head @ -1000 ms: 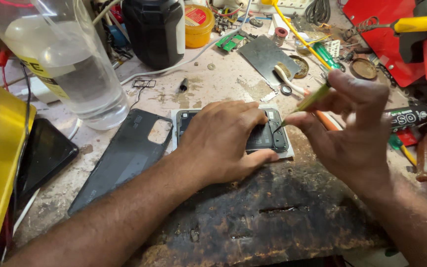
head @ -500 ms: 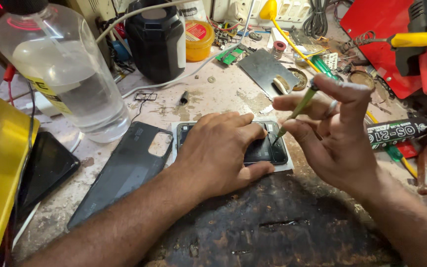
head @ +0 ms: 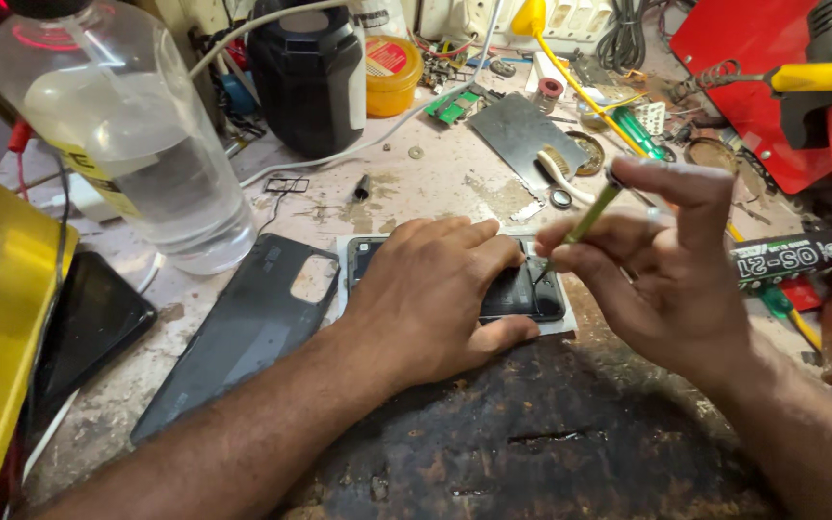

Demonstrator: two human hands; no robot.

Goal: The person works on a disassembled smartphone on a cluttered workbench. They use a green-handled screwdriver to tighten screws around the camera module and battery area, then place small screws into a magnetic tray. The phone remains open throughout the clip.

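A: Left hand point(head: 435, 294) lies flat on the opened phone point(head: 522, 289), pinning it to the bench point(head: 416, 188). Right hand point(head: 671, 279) pinches a green screwdriver point(head: 585, 226), tip down on the phone's edge.

B: Surroundings?

A: Removed back cover point(head: 243, 332) just beside the phone, clear bottle point(head: 132, 135) behind it, dark mat point(head: 522, 443) underneath.

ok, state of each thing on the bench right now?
Phone: back off, lying flat, pinned by left hand.
Back cover: detached, flat beside the phone.
Screwdriver: pinched in right hand, tilted, tip on the phone.
Bottle: upright, partly filled with clear liquid.
Yellow jar: upright, lidded.
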